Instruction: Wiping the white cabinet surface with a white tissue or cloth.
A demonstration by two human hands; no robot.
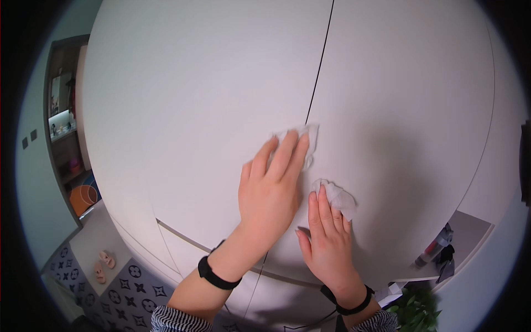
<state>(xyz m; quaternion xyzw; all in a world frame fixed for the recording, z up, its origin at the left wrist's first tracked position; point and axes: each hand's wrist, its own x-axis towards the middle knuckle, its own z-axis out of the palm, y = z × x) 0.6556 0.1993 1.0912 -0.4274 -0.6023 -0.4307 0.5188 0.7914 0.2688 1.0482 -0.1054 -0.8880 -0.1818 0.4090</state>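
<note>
A white cabinet front fills most of the head view, with a left door and a right door parted by a thin dark seam. My left hand presses a thin white wipe against the doors across this seam, fingers spread over it. Lower and to the right, my right hand lies with its fingertips on a second, crumpled white wipe on the right door. The fingers hide part of each wipe. Both wrists wear black bands.
An open shelf niche at the lower right holds a vacuum-like appliance. Below it is a green leafy plant. At the left are pink slippers, a patterned floor mat and a doorway. A handle groove runs under the doors.
</note>
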